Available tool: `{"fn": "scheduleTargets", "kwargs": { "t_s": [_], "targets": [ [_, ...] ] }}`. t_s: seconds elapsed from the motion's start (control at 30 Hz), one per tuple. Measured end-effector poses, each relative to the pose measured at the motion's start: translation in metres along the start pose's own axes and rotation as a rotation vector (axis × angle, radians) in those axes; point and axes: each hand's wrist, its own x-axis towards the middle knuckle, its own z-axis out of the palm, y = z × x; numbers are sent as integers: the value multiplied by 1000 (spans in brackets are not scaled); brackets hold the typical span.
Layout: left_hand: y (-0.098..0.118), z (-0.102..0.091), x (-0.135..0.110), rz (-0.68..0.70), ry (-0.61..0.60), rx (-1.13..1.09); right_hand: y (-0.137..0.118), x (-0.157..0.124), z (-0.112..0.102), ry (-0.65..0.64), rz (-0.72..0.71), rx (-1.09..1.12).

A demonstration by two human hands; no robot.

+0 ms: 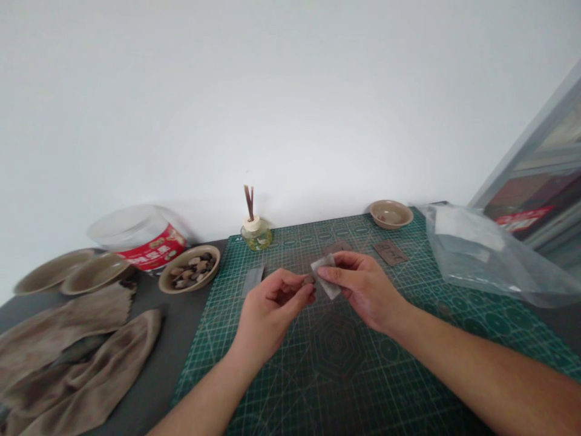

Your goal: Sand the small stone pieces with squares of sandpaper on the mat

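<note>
Over the green cutting mat [281,387], my left hand [275,309] is closed, pinching a small brownish pebble [309,280] between thumb and fingertips. My right hand [363,284] grips a folded piece of grey sandpaper [327,277], thumb on top. The sandpaper's edge is right beside the pebble; I cannot tell whether they touch. Behind the left hand, a grey strip [253,281] lies flat on the mat. Beyond my right hand lie a brown sandpaper piece [391,252] with dark marks and another brown piece [336,247], partly hidden by the hand.
On the left stand a bowl of pebbles [193,270], two more bowls [97,272], a red-labelled plastic tub [145,239] and a crumpled brown cloth [104,369]. A reed diffuser [256,233] and a small bowl [391,214] are near the wall. A clear plastic bag [490,257] lies right.
</note>
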Motion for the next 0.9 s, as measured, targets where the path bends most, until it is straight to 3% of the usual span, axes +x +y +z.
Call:
{"fn": "scheduleTargets", "kwargs": {
  "t_s": [0.27, 0.5, 0.9],
  "targets": [
    [-1, 1, -3, 101, 6, 305, 9, -7, 8, -43, -68, -162],
    [-2, 2, -5, 103, 57, 284, 6, -4, 3, -10, -93, -220],
    [0, 0, -6, 118, 74, 336, 3, -5, 4, -68, -125, -281]
  ]
}}
